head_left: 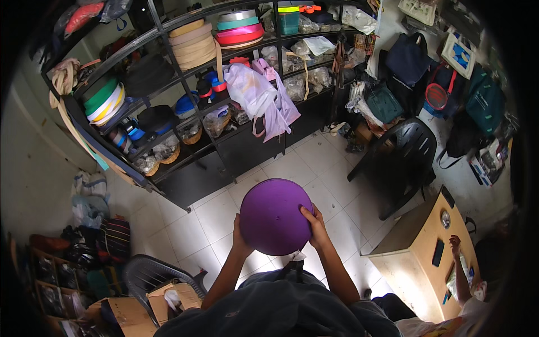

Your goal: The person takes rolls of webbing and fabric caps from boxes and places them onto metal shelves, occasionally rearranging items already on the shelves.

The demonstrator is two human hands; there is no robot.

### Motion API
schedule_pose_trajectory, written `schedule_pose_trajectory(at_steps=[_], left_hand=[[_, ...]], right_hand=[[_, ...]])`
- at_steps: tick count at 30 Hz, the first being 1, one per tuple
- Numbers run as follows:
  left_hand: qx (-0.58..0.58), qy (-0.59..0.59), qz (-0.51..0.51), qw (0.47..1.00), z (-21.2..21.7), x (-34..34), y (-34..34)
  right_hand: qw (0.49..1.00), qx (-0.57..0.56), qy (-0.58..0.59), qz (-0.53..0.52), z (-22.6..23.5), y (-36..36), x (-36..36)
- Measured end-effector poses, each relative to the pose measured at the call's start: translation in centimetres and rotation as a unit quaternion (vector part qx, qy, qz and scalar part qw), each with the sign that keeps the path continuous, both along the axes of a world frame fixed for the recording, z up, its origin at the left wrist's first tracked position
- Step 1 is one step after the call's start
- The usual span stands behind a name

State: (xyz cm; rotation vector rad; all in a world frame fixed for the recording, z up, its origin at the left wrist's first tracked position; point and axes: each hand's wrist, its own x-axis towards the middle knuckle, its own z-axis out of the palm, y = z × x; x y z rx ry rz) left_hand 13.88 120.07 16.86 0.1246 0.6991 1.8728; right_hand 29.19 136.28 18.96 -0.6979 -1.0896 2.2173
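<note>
A wide purple disc, which looks like a tightly wound roll of webbing (275, 216), is held flat side up in front of my body. My left hand (240, 238) grips its left edge, with most of the fingers hidden beneath or behind the rim. On the opposite side, my right hand (316, 227) clasps the edge, its thumb resting on the upper face. A small dark mark shows at the roll's centre. Just below its near edge, a small whitish piece (296, 256) is visible; I cannot tell what it is.
Beyond the roll stands a black shelf rack (224, 163) with coloured webbing rolls (238, 35), baskets and a hanging plastic bag (255, 92). A black chair (401, 160) and a wooden desk (412, 261) are at right, where another person's hand (455, 242) shows. Another chair (154, 269) and cardboard boxes (132, 315) sit lower left.
</note>
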Motion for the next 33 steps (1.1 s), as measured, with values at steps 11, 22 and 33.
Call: schedule_pose_trajectory(at_steps=[11,22,33], left_hand=[[-0.023,-0.021,0.057,0.998,-1.2,-5.8,11.2],[-0.061,0.104,0.025,0.992,3.6,-20.6,24.2],[-0.008,0.346,0.098,0.933,13.1,-32.9,32.5]], right_hand=[[0.997,-0.022,-0.021,0.066,-0.8,12.5,-7.2],[0.999,0.004,0.041,-0.002,3.7,22.3,-18.8],[0.993,0.032,0.092,-0.065,9.7,30.3,-30.9]])
